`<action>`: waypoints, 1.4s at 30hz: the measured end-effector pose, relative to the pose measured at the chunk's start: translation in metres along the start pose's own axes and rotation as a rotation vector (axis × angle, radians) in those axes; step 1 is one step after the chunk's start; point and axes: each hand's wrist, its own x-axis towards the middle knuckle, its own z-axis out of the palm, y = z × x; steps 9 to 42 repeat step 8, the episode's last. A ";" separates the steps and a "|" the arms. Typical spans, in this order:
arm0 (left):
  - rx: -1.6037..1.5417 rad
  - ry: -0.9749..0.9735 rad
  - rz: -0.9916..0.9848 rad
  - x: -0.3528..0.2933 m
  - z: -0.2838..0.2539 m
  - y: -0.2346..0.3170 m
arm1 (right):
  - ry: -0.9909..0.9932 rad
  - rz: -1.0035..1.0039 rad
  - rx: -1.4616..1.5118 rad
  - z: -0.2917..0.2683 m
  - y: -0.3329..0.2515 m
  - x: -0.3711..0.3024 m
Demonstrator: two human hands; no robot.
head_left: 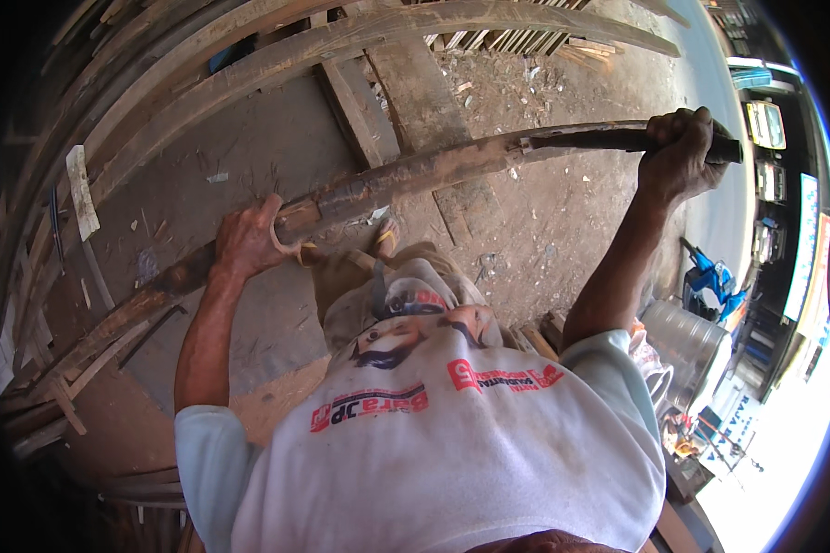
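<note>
A long, worn wooden beam [406, 175] stretches across in front of me, from the lower left to the upper right, its edges bent by the lens. My left hand [251, 237] grips it left of the middle, thumb on the near side and fingers over the far side. Near the beam's right end, my right hand [682, 152] is closed around a long, dark, bar-like tool [599, 139]. The tool's thick end pokes out right of the fist, and its thinner end reaches left along the beam. Whether its tip touches the wood I cannot tell.
Long timbers [341, 41] lie beyond the beam, with a stack of slats [516, 41] behind them. My sandalled feet [387, 238] stand on littered dirt ground [544, 221]. On the right are a metal drum [687, 355], a blue motorbike [710, 281] and a road [715, 194].
</note>
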 end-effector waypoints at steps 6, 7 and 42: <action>0.029 0.017 -0.024 -0.004 0.004 0.000 | -0.132 -0.016 -0.018 0.017 0.000 -0.011; 0.028 -0.017 -0.022 -0.008 0.001 0.002 | -0.157 0.065 0.058 -0.013 0.011 0.013; 0.022 -0.043 -0.012 -0.002 -0.004 0.006 | -0.139 0.121 0.069 -0.032 0.022 0.026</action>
